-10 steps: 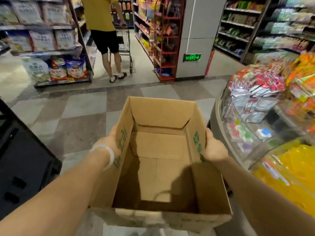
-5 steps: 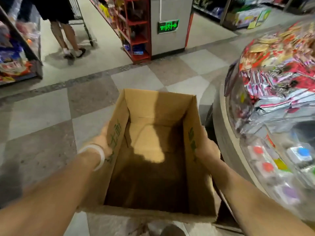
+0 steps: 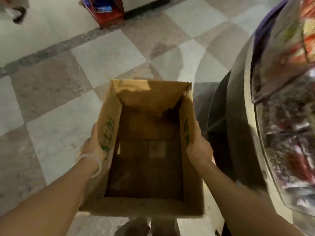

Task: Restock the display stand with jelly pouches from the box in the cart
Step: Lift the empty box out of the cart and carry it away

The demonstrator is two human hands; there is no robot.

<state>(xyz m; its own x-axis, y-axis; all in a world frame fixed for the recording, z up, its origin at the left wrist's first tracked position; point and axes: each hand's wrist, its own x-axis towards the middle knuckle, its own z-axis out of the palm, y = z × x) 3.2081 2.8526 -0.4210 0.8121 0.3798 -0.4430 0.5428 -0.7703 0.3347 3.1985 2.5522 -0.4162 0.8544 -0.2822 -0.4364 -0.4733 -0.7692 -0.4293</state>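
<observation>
Cardboard box (image 3: 150, 167) held between left hand (image 3: 95, 147) and right hand (image 3: 199, 149).

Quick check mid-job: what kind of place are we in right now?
Most likely a shop floor: a curved display stand packed with wrapped snacks, a red shelf rack behind, checkered floor tiles. Both hands hold an empty cardboard box.
</observation>
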